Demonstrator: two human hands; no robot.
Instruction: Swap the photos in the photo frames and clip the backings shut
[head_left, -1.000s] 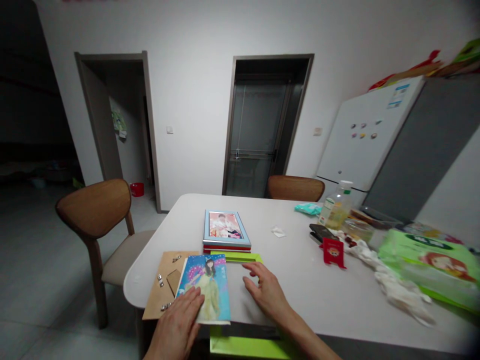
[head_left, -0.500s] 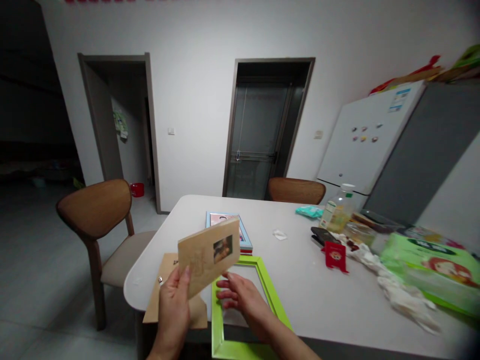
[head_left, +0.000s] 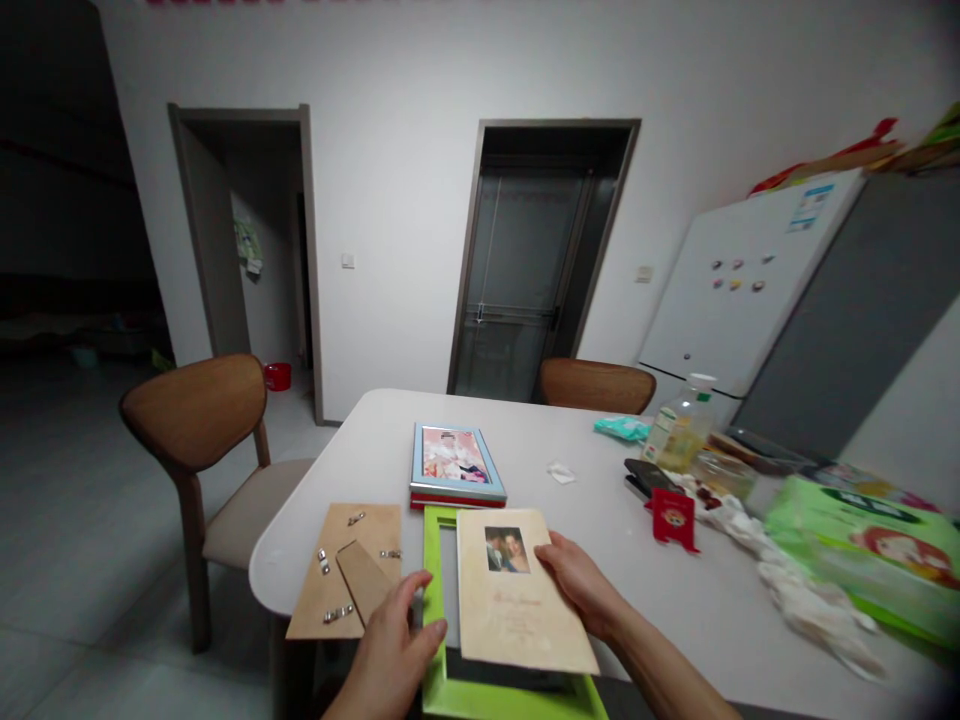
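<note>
A cream card (head_left: 517,625) with a small photo of two people lies tilted over the green frame (head_left: 433,600), covering much of its right side. My right hand (head_left: 581,590) grips the card's right edge. At the frame's left side is my left hand (head_left: 397,640), thumb and fingers apart, holding nothing. Left of it, a brown backing board (head_left: 315,595) with metal clips and a stand flap lies on the table. Behind the green frame, a blue-framed picture (head_left: 456,455) rests on top of something red.
The white table (head_left: 570,540) has rounded corners. On its right are a red card (head_left: 673,517), a dark phone (head_left: 646,476), a bottle (head_left: 679,425), crumpled tissue (head_left: 806,600) and a green tissue pack (head_left: 862,540). Chairs stand left (head_left: 199,410) and behind (head_left: 596,385).
The cream card has turned upright and moved right and down over the green frame. My left hand has let go of it and lowered; my right hand has taken hold of it.
</note>
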